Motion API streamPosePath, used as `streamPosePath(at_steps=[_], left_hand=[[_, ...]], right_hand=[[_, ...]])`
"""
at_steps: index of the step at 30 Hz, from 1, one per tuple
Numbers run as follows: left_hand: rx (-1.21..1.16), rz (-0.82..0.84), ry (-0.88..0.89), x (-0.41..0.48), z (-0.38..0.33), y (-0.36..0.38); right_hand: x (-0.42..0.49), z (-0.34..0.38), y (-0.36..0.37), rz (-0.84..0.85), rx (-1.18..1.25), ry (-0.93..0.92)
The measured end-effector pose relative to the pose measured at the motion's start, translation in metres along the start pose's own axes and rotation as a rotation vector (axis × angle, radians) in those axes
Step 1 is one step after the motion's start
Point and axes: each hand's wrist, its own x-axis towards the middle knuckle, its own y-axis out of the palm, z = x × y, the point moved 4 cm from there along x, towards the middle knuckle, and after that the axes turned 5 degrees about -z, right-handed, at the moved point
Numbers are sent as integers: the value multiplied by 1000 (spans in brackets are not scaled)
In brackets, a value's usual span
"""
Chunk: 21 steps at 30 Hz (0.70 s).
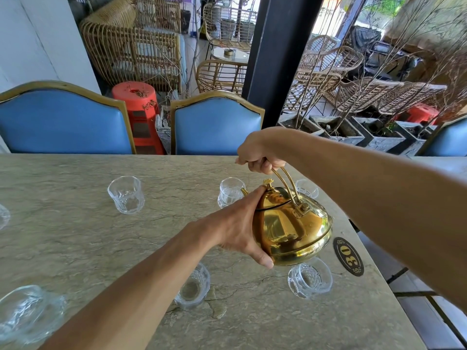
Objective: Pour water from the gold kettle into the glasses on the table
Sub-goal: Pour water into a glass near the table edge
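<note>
The gold kettle (pixel 290 226) hangs above the stone table (pixel 75 236), tilted away from me with its spout over a clear glass (pixel 230 192). My right hand (pixel 257 154) grips the kettle's wire handle from above. My left hand (pixel 237 228) presses against the kettle's left side, one fingertip on the lid. Another glass (pixel 307 188) stands just behind the kettle, partly hidden. Two glasses sit nearer me, one (pixel 310 277) under the kettle's base and one (pixel 193 286) partly under my left forearm. I cannot tell whether water is flowing.
More glasses stand at the far left (pixel 126 194), left edge (pixel 3 215) and near left corner (pixel 30 314). A black oval plate marked 30 (pixel 348 256) lies near the table's right edge. Blue chairs (pixel 217 125) line the far side.
</note>
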Motion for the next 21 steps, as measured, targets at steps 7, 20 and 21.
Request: streamPosePath(at_steps=[7,20,21], left_hand=[[4,4,-6,1,-2,0],[55,37,-46,0,-3,-2],[81,45,-55,-1,-5,-2]], right_hand=[[1,0,-1,-6,8,5],[-3,-7,-4,-40,86,-31],[-4,-9,-5,-45,117,-45]])
